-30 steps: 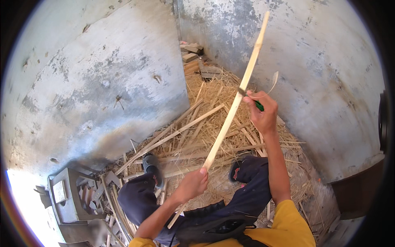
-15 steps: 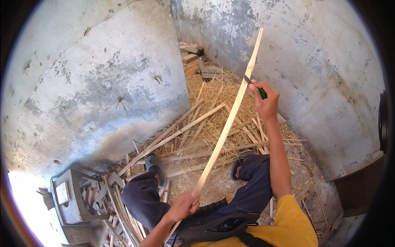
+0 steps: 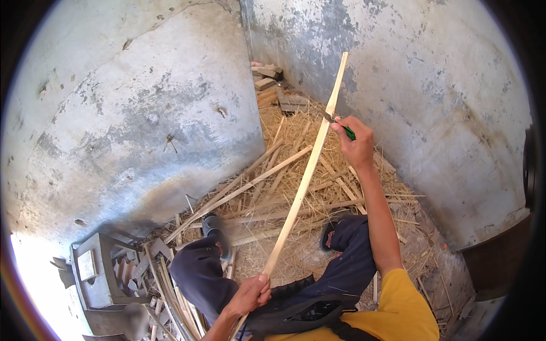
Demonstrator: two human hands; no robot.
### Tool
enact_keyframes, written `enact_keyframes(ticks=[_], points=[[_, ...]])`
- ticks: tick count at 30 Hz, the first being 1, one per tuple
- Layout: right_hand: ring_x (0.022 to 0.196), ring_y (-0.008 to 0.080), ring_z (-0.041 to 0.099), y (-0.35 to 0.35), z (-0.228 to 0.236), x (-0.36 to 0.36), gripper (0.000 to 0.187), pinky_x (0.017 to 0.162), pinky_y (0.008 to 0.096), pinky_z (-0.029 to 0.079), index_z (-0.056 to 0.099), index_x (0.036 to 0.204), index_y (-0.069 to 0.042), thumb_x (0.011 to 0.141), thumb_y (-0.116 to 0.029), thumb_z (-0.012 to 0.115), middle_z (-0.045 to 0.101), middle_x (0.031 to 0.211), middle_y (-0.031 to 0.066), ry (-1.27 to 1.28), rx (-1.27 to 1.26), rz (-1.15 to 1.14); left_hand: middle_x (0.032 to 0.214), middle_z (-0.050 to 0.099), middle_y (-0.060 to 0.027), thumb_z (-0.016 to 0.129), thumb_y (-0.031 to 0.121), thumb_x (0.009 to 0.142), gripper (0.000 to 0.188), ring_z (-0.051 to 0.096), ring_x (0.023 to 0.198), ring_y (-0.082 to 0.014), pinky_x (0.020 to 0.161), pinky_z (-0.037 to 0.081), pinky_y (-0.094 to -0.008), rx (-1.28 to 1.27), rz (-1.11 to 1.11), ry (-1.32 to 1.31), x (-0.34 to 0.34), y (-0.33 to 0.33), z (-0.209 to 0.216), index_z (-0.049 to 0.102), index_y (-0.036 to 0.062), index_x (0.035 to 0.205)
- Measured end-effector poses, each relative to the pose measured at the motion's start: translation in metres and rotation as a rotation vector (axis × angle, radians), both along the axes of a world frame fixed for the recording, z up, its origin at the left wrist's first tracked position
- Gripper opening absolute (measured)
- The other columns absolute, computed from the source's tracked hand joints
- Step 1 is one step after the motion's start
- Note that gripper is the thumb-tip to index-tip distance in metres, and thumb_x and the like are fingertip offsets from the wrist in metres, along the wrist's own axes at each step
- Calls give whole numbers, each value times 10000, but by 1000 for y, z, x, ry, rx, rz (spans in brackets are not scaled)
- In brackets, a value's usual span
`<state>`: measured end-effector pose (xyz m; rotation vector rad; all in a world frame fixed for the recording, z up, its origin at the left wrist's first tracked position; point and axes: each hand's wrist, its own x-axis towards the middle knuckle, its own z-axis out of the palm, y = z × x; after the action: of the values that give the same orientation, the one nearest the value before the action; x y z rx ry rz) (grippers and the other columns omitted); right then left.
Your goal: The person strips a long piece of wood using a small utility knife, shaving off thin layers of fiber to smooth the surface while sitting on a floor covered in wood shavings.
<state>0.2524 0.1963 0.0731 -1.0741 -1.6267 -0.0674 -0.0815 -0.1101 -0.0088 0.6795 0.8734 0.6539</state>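
A long pale bamboo strip (image 3: pixel 304 190) slants from my lap up to the far right, its narrowed tip standing in front of the wall. My left hand (image 3: pixel 250 294) is closed around its lower part. In my right hand (image 3: pixel 356 140) is a knife (image 3: pixel 348 133) with a green handle. Its short dark blade lies across the strip, touching it just below the narrowed stretch. The lower end of the strip runs back past my left hand beside my body.
Shavings (image 3: pixel 301 128) and loose strips (image 3: pixel 250 184) cover the floor between two worn walls. Bricks (image 3: pixel 267 74) lie in the corner. A grey stool-like frame (image 3: pixel 108 278) stands at left, beside a bundle of strips (image 3: pixel 173 295). My shoes (image 3: pixel 213 227) rest among the shavings.
The strip's far tip has dropped and shifted left. My right hand and knife have moved left and slightly nearer, and my left hand has turned a little, its thumb now along the strip.
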Motion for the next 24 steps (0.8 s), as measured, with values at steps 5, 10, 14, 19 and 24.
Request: enact_keyframes(ticks=[5,10,14,19,24], points=[[702,227,693,-4,1,-2,180,633,351,532,727,956,-17,954,-187,785,741,873,94,14,-35,-36,618,389,23,382,417,1169,450,350,550,-93,523,321,-247,59,0,14,1,-4,-8,429,129,826],[583,104,544,4,-7,11,225,509,253,424,654,987,-79,1024,-292,715,612,767,-16,430,-401,314,638,450,22,404,378,1169,459,416,578,-87,536,359,-261,180,-1,217,-3,-1,-13,481,101,812],[524,31,402,-3,-5,20,248,448,192,309,554,1065,-138,1069,-371,638,498,742,-63,1119,-787,804,653,504,18,429,334,1165,462,463,594,-87,557,398,-286,412,68,455,-3,3,-18,519,67,798],[524,19,392,-12,1,21,353,451,196,293,552,1215,-111,1028,-381,683,522,780,-59,1062,-637,432,619,502,1,449,311,1158,474,452,570,-89,556,404,-305,496,204,605,6,10,2,538,41,778],[549,28,440,3,-17,33,419,516,237,362,683,1290,-95,979,-369,744,689,914,-19,478,-193,43,594,504,-24,510,288,1135,440,468,549,-113,533,396,-337,539,204,710,14,15,0,551,4,803]])
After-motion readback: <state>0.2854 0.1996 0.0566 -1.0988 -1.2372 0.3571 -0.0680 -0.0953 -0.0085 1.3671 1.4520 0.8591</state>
